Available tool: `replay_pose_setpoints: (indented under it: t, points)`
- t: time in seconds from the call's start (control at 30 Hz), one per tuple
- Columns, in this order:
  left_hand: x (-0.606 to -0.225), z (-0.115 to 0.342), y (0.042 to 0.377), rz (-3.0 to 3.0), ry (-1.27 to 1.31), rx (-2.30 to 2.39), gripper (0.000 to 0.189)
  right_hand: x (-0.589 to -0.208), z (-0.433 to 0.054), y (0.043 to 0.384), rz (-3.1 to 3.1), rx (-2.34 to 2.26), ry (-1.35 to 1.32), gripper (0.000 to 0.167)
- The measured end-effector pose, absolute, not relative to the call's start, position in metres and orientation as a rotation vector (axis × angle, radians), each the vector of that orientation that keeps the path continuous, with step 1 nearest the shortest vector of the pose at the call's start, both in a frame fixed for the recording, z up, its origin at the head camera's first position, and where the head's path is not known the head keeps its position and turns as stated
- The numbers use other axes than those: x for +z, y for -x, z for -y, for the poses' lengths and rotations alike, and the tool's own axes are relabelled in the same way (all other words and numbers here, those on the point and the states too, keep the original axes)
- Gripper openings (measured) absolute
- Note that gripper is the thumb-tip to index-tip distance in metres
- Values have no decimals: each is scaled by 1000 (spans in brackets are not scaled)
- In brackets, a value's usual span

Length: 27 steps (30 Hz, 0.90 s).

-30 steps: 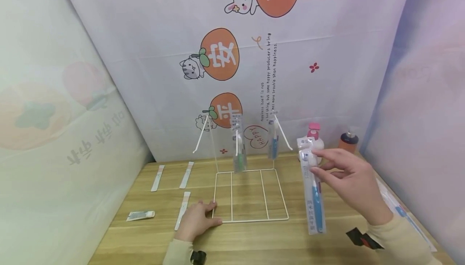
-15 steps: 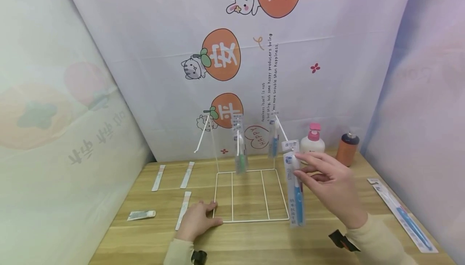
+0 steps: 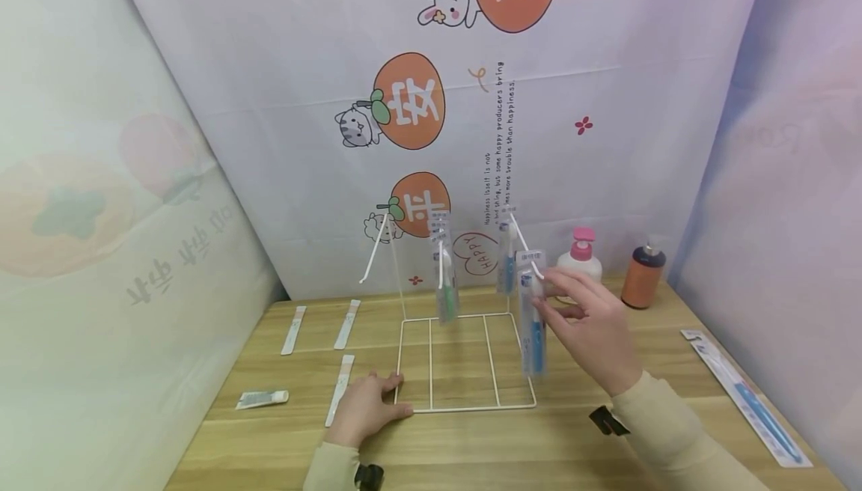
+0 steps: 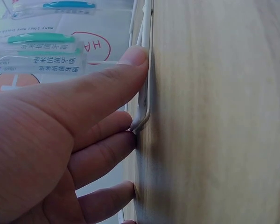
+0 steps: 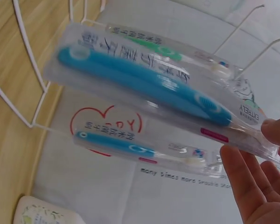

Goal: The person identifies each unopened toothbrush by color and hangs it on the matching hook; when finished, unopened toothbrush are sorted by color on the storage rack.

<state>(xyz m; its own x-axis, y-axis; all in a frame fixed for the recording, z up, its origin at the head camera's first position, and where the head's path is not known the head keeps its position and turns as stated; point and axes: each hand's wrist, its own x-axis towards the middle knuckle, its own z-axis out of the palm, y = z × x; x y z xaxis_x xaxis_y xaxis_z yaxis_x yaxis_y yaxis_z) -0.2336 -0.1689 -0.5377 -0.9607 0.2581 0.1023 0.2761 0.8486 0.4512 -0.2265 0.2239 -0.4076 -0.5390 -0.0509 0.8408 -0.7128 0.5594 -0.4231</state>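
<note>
Between thumb and fingertips, my right hand [image 3: 582,319] pinches the edge of a packaged blue toothbrush [image 3: 532,326]. Its card top overlaps the tip of the right hook [image 3: 528,249] in the head view, and the toothbrush hangs upright below. My left hand [image 3: 367,407] holds the front left corner of a white wire rack [image 3: 471,409], thumb on the front wire and fingers by the side wire. Further back on the same hook hangs another blue toothbrush [image 5: 114,142]. Packaged green toothbrushes [image 4: 37,44] hang from the middle hook. The left hook [image 3: 373,248] carries nothing.
Several slim white packets [image 3: 347,324] lie left of the rack, along with a small tube [image 3: 263,399]. A packaged toothbrush [image 3: 747,400] lies at the right table edge. A pink-topped pump bottle [image 3: 581,259] and an orange bottle [image 3: 643,278] stand behind my right hand.
My right hand has carried the blue toothbrush left and slightly up to the right hook's tip. My left hand has stayed at the rack's corner.
</note>
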Motion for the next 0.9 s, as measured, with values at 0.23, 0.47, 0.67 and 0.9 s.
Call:
replay_pose_setpoints:
  t: [0.23,0.47,0.67,0.9]
  points:
    - [-539,170,234,2981,428,-733,66,-413,-215,264,1893,1043,-614,45]
    - [-540,169,233,2986,406,-744,67,-416,-208,295,1858,940,-544,42]
    - [-540,168,233,2998,392,-747,67,-414,-205,313,1903,919,-500,41]
    - [-541,169,234,2999,396,-744,67,-412,-202,325,1934,974,-484,40]
